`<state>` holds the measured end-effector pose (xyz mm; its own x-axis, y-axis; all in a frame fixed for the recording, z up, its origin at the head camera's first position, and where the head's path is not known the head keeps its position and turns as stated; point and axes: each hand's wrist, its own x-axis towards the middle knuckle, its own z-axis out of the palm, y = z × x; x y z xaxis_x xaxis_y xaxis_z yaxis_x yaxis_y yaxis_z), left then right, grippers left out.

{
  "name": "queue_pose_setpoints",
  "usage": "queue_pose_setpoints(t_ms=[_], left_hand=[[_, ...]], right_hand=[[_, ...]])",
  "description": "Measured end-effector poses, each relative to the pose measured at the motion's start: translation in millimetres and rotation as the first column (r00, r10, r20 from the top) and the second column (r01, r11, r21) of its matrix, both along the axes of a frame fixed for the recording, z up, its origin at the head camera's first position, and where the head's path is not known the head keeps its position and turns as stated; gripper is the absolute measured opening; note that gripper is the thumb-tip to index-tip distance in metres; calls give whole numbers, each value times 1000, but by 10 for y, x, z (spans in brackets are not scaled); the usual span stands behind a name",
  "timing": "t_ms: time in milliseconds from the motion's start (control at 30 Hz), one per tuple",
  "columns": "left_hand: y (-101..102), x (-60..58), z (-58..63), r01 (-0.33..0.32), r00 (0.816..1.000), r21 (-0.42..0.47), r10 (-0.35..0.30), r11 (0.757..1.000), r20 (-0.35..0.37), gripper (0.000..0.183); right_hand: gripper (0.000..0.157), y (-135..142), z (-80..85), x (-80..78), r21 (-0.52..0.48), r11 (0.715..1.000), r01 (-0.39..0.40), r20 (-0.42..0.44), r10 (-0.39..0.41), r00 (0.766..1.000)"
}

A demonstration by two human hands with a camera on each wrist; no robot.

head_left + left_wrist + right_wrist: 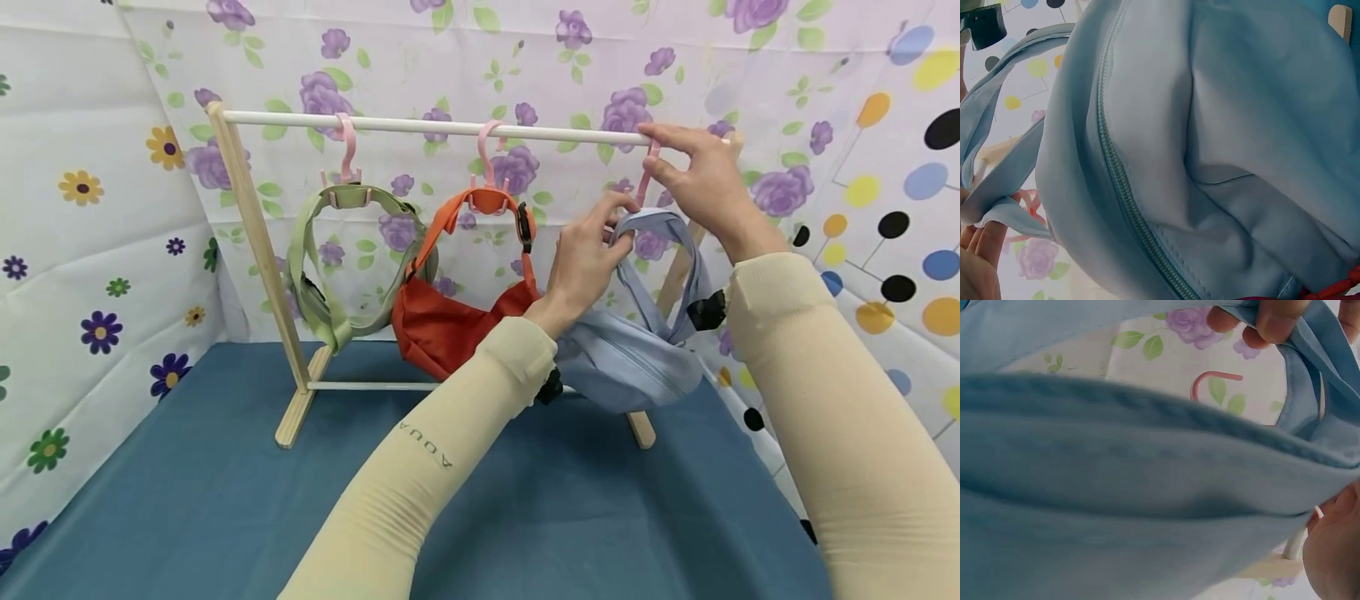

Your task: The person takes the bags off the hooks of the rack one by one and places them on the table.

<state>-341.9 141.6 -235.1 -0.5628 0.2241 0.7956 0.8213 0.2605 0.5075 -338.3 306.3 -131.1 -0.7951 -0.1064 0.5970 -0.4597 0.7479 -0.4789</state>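
At the rack's right end, my right hand [697,175] pinches a pink hanger [643,179] beside the white rod [420,126]. Just below and left, my left hand [588,254] grips the strap of a light blue bag [630,358] near that hanger's lower end. The bag's body hangs under both hands. Its zipper [1124,187] runs down the left wrist view, where the left fingers [988,244] hold the strap at the edge. In the right wrist view the blue fabric covers much of the picture, and the hanger's contact with the strap is hidden.
An orange-red bag [450,321] and a green bag [300,250] hang from pink hangers further left on the wooden rack [258,250]. The rack stands on a blue-covered table [187,500]. Floral cloth [420,67] hangs behind, and patterned cloth at both sides.
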Motion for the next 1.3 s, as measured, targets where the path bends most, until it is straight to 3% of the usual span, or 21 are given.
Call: queue_pose_setpoints(t_ms=[267, 533, 667, 867, 967, 1067, 1167, 1300], left_hand=[[36, -1, -106, 27, 1000, -41, -26, 999, 17, 27], [53, 10, -61, -13, 1000, -26, 14, 1000, 16, 26], [14, 7, -62, -24, 999, 4, 24, 1000, 29, 25], [-49, 8, -79, -20, 997, 60, 16, 998, 72, 24], [-49, 17, -69, -26, 997, 84, 20, 996, 75, 24], [-39, 27, -48, -27, 997, 95, 20, 995, 74, 24], [-19, 35, -24, -22, 998, 99, 15, 995, 69, 24], [4, 40, 9, -24, 998, 106, 18, 994, 59, 24]], right_hand=[[48, 24, 11, 37, 22, 999, -33, 13, 33, 999], [51, 157, -62, 204, -12, 998, -67, -108, 65, 992], [49, 217, -186, 337, -67, 993, -93, -149, 83, 985], [48, 352, -490, 567, -47, 989, -142, -195, 131, 972], [49, 495, -652, 721, -60, 989, -133, -141, 123, 982], [53, 661, -810, 859, -40, 992, -118, -29, 117, 993], [57, 805, -955, 957, -19, 990, -138, 69, 139, 988], [60, 919, -1116, 1023, -30, 984, -177, 130, 179, 975]])
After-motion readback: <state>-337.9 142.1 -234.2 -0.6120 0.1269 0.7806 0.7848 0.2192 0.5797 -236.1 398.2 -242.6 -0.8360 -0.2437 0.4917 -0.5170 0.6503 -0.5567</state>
